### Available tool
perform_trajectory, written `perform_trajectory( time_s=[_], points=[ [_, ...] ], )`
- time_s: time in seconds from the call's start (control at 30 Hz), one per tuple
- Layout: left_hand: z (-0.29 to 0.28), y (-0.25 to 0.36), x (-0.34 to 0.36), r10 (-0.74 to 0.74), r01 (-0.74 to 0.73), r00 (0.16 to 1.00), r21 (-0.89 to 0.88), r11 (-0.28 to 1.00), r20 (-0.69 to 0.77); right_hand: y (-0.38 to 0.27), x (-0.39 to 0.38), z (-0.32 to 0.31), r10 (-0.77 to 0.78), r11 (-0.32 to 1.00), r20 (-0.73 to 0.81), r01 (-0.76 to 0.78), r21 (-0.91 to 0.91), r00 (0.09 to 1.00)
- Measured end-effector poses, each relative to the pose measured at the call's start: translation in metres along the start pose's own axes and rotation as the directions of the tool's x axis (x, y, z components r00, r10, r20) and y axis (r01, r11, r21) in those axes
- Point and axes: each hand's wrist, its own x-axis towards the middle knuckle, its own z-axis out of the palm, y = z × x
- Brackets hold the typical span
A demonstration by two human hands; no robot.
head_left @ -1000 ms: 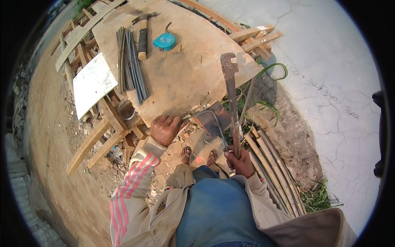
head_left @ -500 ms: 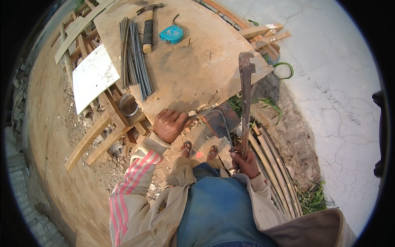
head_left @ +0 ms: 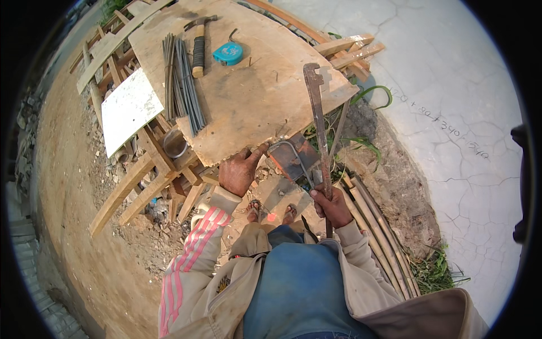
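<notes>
My left hand [head_left: 238, 172] is at the plywood board's near edge, fingertips closed at the left end of a thin, bent steel rod [head_left: 303, 169]. My right hand [head_left: 333, 203] is wrapped around a long rusty flat bar [head_left: 316, 113] with a notched, hook-like head, held upright in the picture, and the lower leg of the bent rod beside it. A dark rusty metal piece [head_left: 301, 151] lies behind the rod. On the plywood board [head_left: 237, 101] are steel rod bundles [head_left: 187, 93], a hammer [head_left: 198, 53] with a wrapped handle and a turquoise tape measure [head_left: 228, 53].
Timber frames and loose planks [head_left: 138, 175] lie left, with a white panel [head_left: 130, 110] and a round container [head_left: 174, 144]. Bamboo poles [head_left: 375, 237] lie at lower right by grass. A cracked pale concrete surface [head_left: 451, 169] fills the right. My feet stand on rubble.
My left hand has shifted along the rod, fingers now reaching up and right toward the board edge. My right hand and bar have risen slightly, and the view has shifted a little.
</notes>
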Motion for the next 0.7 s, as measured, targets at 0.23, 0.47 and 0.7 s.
perform_trajectory(
  time_s=[0.23, 0.47, 0.7],
  points=[
    [0.001, -0.005, 0.003, 0.018, -0.018, 1.000, -0.006, 1.000, -0.011, -0.003, -0.028, -0.020, -0.294, 0.882, -0.160, 0.203, -0.425, 0.942],
    [-0.004, 0.009, 0.003, -0.086, 0.086, 0.996, -0.041, 0.995, -0.006, -0.010, -0.098, -0.073, -0.393, 0.757, -0.214, 0.183, -0.627, 0.894],
    [-0.003, 0.024, 0.004, -0.180, 0.180, 0.981, -0.008, 0.984, -0.072, 0.005, -0.118, -0.108, -0.333, 0.670, -0.101, 0.160, -0.725, 0.938]
  ],
)
